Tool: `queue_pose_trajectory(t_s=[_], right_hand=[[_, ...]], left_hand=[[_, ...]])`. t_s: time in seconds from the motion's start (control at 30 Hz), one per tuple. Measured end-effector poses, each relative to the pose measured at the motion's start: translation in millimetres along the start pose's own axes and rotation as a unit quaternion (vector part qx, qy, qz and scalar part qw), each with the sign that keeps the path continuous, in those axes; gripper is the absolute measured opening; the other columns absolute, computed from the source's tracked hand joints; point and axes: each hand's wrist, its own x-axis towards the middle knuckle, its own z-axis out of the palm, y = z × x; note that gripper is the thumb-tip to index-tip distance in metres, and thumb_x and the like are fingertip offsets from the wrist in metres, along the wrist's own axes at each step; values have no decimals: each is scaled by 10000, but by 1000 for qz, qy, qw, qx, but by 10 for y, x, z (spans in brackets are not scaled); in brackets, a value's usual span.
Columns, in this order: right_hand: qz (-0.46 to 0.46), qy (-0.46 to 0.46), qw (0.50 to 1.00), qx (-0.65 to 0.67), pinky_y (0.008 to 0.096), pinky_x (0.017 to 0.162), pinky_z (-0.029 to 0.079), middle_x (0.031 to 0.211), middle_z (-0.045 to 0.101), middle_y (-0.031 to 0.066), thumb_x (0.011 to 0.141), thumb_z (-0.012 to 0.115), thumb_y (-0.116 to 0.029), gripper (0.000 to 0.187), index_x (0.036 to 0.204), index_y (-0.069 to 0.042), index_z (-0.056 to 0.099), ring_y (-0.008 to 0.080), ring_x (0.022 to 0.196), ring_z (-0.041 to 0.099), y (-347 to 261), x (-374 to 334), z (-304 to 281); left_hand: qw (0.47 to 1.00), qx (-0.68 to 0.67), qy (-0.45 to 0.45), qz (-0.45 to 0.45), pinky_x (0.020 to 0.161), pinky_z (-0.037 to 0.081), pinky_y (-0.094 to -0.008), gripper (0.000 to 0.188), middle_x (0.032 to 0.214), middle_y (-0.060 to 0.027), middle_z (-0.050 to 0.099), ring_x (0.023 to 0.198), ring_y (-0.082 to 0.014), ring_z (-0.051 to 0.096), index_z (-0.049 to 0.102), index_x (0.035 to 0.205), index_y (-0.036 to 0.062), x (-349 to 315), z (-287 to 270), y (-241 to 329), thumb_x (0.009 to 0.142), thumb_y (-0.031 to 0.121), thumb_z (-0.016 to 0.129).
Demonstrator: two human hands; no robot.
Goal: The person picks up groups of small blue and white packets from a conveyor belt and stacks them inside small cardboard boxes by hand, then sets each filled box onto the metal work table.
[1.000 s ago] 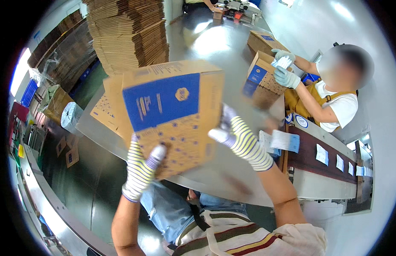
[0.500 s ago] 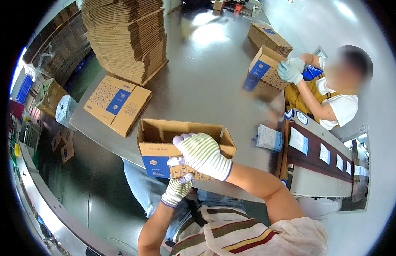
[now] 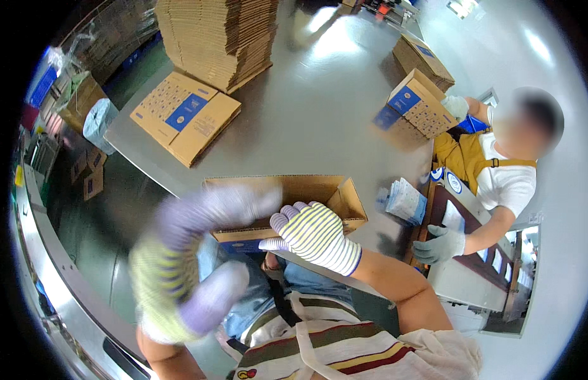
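Note:
An open-topped brown cardboard box [image 3: 351,206] with a blue front panel stands at the table's near edge. My right hand [image 3: 316,235], in a striped glove, grips its front wall, fingers over the rim and thumb outside. Raised close to the camera, my left hand [image 3: 170,259] is blurred by motion. Its fingers and thumb are spread wide apart with nothing visible between them, and its fingertips overlap the box's left part in the picture. The hand hides that end of the box. What lies on the box's floor cannot be seen.
Flat cartons [image 3: 186,117] lie left on the metal table [image 3: 306,120], before a tall carton stack [image 3: 211,38]. At right, a co-worker's gloved hand [image 3: 438,246] is over a conveyor [image 3: 447,206]; their other hand touches another box [image 3: 424,104]. White-and-blue packs [image 3: 405,201] lie nearby.
My left hand has left the box's lower front and swung up and left, close to the camera. My right hand keeps hold. One co-worker's hand has moved from their box to the conveyor.

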Motion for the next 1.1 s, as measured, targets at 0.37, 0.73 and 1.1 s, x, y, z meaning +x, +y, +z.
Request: queue_pose_trajectory(t_s=[0.37,0.73,1.1], right_hand=[[-39,24,998,51,377,621,499,807,621,113,838,608,-404,384,941,-34,627,254,745,623,-100,45,104],[-40,40,998,27,389,583,488,746,593,107,808,618,-415,364,873,-57,609,264,693,607,-171,15,106],[-23,25,999,20,379,608,486,783,598,100,825,594,-438,366,868,-75,609,252,734,603,-165,-17,108]], left_hand=[[887,395,-124,206,986,421,-406,463,1134,-167,622,1092,-268,570,566,1193,-17,308,385,433,851,284,649],[870,418,-139,221,1015,393,-443,528,1177,-181,598,1155,-303,531,568,1204,-4,267,471,428,834,362,655],[860,427,-147,236,1044,364,-479,594,1220,-196,575,1219,-338,491,570,1214,8,229,495,473,817,441,661]])
